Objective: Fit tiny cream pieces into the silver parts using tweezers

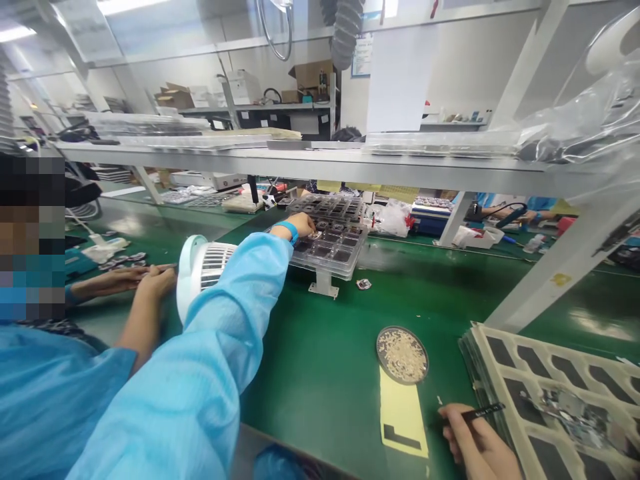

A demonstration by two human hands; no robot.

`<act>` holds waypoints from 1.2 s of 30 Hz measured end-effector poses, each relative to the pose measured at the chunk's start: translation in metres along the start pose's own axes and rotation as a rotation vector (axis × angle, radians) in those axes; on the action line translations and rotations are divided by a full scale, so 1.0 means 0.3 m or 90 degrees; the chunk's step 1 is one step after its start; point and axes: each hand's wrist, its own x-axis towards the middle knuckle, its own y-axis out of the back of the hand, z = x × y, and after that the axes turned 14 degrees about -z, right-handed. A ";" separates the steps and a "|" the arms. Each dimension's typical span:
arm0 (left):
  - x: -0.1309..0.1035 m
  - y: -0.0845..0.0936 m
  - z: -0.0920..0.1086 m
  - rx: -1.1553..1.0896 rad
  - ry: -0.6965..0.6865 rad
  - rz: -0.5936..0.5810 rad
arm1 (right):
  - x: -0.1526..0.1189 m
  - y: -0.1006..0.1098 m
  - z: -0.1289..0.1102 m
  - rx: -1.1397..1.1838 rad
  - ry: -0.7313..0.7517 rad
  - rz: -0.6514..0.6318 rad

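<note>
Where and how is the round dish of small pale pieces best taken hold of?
Probably grip the dish by opposite edges of its rim, from above: it is round and shallow, lies flat, and its loose pieces could spill if tilted.

Glossy clear-plastic tray (346, 269), smooth shiny tabletop (320, 373), wrinkled cloth sleeve (210, 333), matt paper (400, 403).
</note>
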 end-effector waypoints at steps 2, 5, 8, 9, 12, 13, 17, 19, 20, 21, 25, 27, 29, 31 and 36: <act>0.019 -0.005 -0.016 -0.003 -0.004 -0.041 | 0.000 0.002 0.008 0.002 0.010 -0.005; 0.018 -0.012 -0.021 -0.001 -0.018 -0.025 | -0.001 0.000 0.021 0.009 0.026 0.006; -0.006 -0.011 -0.006 -0.009 -0.038 0.044 | 0.003 -0.007 0.027 0.020 0.057 0.009; -0.023 -0.015 0.008 -0.012 -0.039 0.073 | 0.004 -0.008 0.027 0.020 0.067 -0.001; -0.115 -0.077 0.088 -0.076 -0.084 0.232 | 0.001 -0.009 0.022 -0.003 0.101 -0.033; -0.160 -0.123 0.128 -0.140 -0.138 0.294 | -0.002 -0.008 0.019 -0.013 0.118 -0.041; -0.391 -0.441 0.292 -0.514 -0.395 -0.045 | -0.016 -0.011 0.008 -0.026 0.188 -0.119; -0.496 -0.637 0.338 -0.625 -0.374 -0.318 | -0.019 -0.022 0.001 -0.030 0.198 -0.160; -0.536 -0.726 0.347 -0.645 -0.336 -0.417 | -0.019 -0.030 -0.002 -0.036 0.199 -0.175; -0.564 -0.801 0.348 -0.633 -0.306 -0.488 | -0.018 -0.038 -0.006 -0.044 0.198 -0.191; -0.596 -0.929 0.313 -0.449 -0.334 -0.433 | -0.008 -0.065 -0.020 -0.085 0.194 -0.237; -0.594 -0.916 0.301 -0.362 -0.378 -0.376 | -0.005 -0.070 -0.023 -0.088 0.197 -0.241; -0.595 -0.896 0.300 -0.324 -0.397 -0.352 | -0.004 -0.071 -0.021 -0.081 0.200 -0.244; -0.598 -0.889 0.302 -0.315 -0.401 -0.346 | -0.006 -0.069 -0.018 -0.077 0.203 -0.252; -0.605 -0.902 0.302 -0.318 -0.389 -0.343 | -0.021 -0.062 -0.025 -0.017 0.238 -0.253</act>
